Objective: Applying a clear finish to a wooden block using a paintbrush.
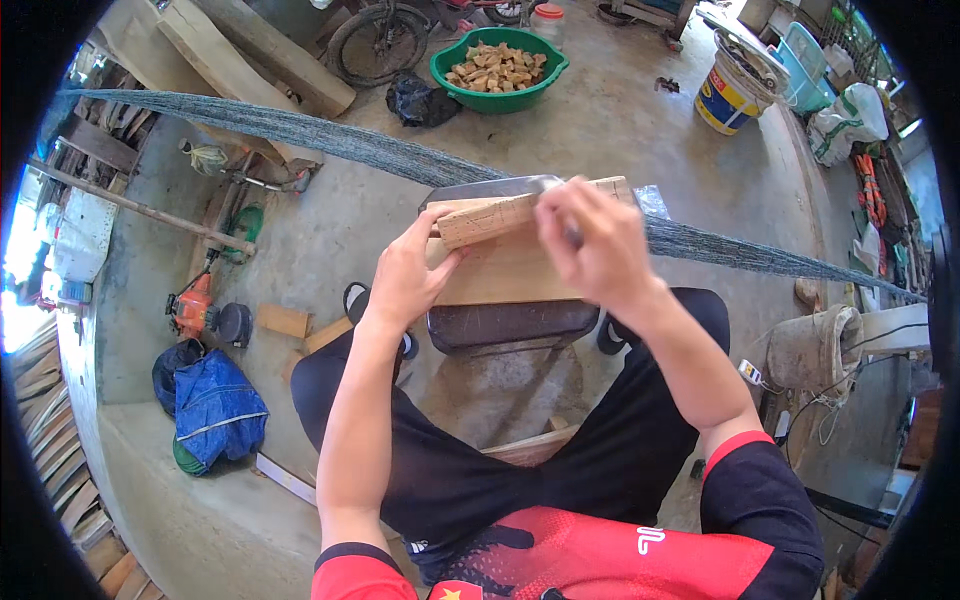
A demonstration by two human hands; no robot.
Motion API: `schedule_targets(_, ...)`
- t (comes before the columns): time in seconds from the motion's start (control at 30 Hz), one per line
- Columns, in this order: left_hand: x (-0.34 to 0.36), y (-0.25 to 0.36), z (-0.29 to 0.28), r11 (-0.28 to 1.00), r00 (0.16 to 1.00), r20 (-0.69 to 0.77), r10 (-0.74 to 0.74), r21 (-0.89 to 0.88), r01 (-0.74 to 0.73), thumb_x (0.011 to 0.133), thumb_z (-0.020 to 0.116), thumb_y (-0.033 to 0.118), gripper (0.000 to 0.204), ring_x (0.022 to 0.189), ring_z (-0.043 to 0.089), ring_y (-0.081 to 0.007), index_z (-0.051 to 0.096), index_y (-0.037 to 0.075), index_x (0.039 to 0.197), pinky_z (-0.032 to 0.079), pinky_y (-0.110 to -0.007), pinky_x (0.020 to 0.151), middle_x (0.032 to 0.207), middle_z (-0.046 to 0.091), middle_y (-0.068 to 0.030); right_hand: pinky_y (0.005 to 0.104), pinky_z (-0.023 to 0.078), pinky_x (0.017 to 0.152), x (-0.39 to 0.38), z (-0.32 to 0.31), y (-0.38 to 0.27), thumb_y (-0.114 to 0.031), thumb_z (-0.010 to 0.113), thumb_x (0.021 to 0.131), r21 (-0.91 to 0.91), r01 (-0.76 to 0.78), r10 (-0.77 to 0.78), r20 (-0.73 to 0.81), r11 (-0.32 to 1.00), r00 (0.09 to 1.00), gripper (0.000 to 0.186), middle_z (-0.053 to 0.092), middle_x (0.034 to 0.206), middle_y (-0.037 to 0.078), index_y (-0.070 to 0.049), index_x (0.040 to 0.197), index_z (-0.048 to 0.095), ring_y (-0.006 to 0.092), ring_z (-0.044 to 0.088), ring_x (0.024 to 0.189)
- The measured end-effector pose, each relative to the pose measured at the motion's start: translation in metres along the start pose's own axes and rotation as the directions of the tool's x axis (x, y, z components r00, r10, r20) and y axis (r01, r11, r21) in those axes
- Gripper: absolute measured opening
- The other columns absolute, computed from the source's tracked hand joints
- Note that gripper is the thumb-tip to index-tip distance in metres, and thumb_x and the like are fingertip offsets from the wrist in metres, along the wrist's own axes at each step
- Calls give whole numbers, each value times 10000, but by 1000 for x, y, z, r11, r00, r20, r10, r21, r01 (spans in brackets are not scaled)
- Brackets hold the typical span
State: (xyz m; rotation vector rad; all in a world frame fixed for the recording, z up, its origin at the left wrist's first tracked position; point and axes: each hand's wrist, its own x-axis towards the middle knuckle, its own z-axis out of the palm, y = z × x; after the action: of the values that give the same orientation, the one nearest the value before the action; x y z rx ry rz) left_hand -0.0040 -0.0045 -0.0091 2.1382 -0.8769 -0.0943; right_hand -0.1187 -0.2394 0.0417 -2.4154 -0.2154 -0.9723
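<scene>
Left hand (412, 272) clamps tan oblong wooden block (490, 221) by its left end; right hand (597, 240) curls round mostly hidden grey object (548, 184). Below grip: pale wooden board (505, 276); beyond, round green plastic basin (495, 101), grey concrete floor (620, 130).

Holding left forearm (362, 430) and right forearm (695, 360) angled inward; pinching with left hand (408, 275), thumb apart; clenching right hand (597, 240), knuckles up, blurred.

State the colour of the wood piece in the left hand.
Light tan wood piece, best in head view.
</scene>
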Motion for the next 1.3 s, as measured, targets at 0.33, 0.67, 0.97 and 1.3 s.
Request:
schedule_targets(0.33,-4,-17,2,997,998,-19,59,44,-58,882,817,194,517,1127,704,-436,610,67,1338,573,-489,926,1170,748,-225,304,595,755,-14,36,-15,-43,766,972,670,-34,29,18,742,999,252,774,1095,84,-53,1222,737,152,748,842)
schedule_targets(0.67,-1,-1,0,1000,1000,-1,-13,8,13,923,824,229,521,1097,744,-350,612,109,1384,573,-441,956,1189,760,-182,240,477,471,5,0,21,-196,668,1062,541,-531,450,287,652,846,221,724,676,25,8,1089,749,57,638,538)
schedule_targets(0.97,2,3,4,999,999,5,-32,-4,32,934,827,215,551,1085,749,-331,602,102,1424,579,-422,968,1217,759,-183,407,564,639,6,-51,94,-294,663,1027,116,-510,522,-135,852,842,337,760,745,145,20,957,763,266,755,675)
schedule_targets(1.3,3,1,7,999,999,-8,-37,14,37,940,811,224,542,1110,742,-326,595,125,1427,573,-431,960,1223,754,-168,418,584,643,-3,-30,64,-275,730,987,-24,-266,262,-121,964,957,168,759,878,118,-143,1086,759,319,754,732)
